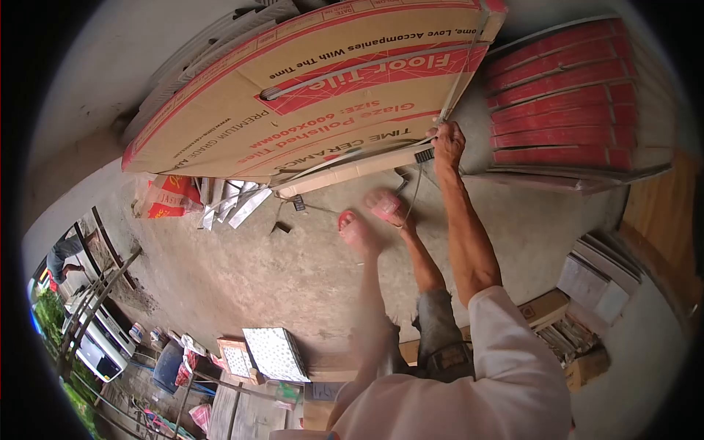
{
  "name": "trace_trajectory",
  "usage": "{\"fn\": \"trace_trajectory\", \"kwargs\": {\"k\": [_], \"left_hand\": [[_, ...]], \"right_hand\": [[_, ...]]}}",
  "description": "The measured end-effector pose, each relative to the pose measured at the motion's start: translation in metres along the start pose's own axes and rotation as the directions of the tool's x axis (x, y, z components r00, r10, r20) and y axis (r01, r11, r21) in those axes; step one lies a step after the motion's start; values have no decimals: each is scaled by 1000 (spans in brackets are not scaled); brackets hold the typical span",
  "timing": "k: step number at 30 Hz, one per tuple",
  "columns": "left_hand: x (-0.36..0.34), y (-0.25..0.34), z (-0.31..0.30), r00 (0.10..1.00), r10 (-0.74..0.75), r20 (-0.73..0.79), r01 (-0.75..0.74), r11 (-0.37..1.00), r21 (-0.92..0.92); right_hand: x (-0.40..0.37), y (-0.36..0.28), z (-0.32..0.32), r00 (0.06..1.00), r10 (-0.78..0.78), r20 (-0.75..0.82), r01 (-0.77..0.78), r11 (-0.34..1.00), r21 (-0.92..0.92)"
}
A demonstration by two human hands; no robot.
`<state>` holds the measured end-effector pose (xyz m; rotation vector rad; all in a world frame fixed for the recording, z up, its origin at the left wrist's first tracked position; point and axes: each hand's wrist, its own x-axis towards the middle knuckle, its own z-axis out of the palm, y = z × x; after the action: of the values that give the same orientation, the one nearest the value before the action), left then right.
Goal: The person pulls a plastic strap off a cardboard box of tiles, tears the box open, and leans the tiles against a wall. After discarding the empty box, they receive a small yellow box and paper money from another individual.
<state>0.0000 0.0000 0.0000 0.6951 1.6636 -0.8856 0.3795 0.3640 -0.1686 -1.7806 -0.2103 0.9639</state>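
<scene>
A large floor tile carton, brown with red print, stands tilted in front of me, its print upside down. My right hand is closed at the carton's lower right corner, its fingers wrapped round a pale packing strap that runs up the side. Whether the fingers also grip the cardboard is hard to see. Another strap crosses the lower edge, with a dark buckle near my hand. My left arm is smeared by motion beside my leg, and I cannot make out its fingers.
Red-banded tile cartons are stacked at the right. A red plastic bag and silvery strips lie at the left. My slippered feet stand close below the carton. Behind are a patterned tile and a blue drum.
</scene>
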Motion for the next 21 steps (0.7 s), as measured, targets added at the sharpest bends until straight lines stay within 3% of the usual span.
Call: {"fn": "trace_trajectory", "kwargs": {"k": [2, 3, 5, 8, 11, 14, 17, 18, 21], "left_hand": [[-22, 24, -21, 1000, -27, 5, 27, 1000, 11], [-19, 31, -30, 998, -37, -51, 38, 999, 32], [-28, 40, -34, 996, -48, -73, 52, 998, 48], [-32, 47, -38, 993, -61, -98, 66, 997, 45], [-36, 53, -42, 992, -68, -111, 74, 996, 47], [-34, 58, -46, 990, -72, -125, 78, 996, 39], [-38, 61, -48, 988, -81, -129, 86, 996, 37], [-37, 63, -50, 988, -80, -131, 85, 996, 33], [-40, 64, -53, 987, -89, -137, 95, 995, 39]], "right_hand": [[-1, -4, -14, 999, 50, -16, -49, 998, 40], [4, -1, 17, 997, 72, 27, -74, 995, 74], [-3, -13, 6, 989, 141, 36, -141, 990, 8], [-16, -32, 11, 996, 58, 65, -59, 998, 19], [3, -7, 0, 974, 5, 225, 41, 979, -200], [10, -5, -6, 944, 157, 289, -124, 984, -127], [-25, -14, 9, 977, 156, 145, -134, 980, -149], [-32, -20, 5, 965, 231, 127, -216, 969, -117], [-22, -43, -6, 952, 156, 262, -85, 961, -264]]}}
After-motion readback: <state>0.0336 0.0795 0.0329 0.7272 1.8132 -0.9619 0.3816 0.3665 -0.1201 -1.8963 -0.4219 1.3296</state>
